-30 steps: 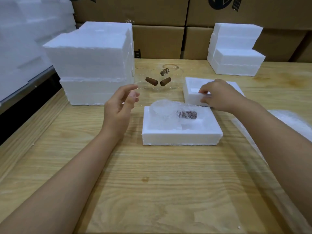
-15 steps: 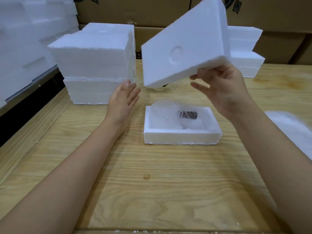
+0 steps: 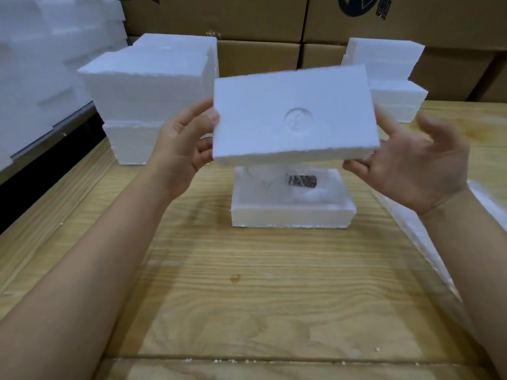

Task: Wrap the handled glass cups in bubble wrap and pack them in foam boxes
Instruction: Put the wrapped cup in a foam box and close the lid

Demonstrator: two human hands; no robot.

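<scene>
A white foam lid (image 3: 293, 116) with a round embossed mark hovers above the open foam box (image 3: 290, 213) on the wooden table. My left hand (image 3: 183, 141) grips the lid's left edge, thumb on top. My right hand (image 3: 411, 163) holds its right edge from below and the side, fingers spread. Inside the box lies a bubble-wrapped glass cup (image 3: 277, 179) with its brown handle (image 3: 302, 181) showing through the wrap. The lid hides the back part of the box.
Tall stacks of foam boxes (image 3: 148, 86) stand at the back left, shorter foam stacks (image 3: 389, 78) at the back right. Cardboard cartons (image 3: 274, 20) line the wall. A sheet of bubble wrap (image 3: 485, 212) lies along the table's right side. More foam is piled at the far left.
The lid was lifted off the table by my right hand, then swung down and level over the box. My left hand has come up and taken its left edge.
</scene>
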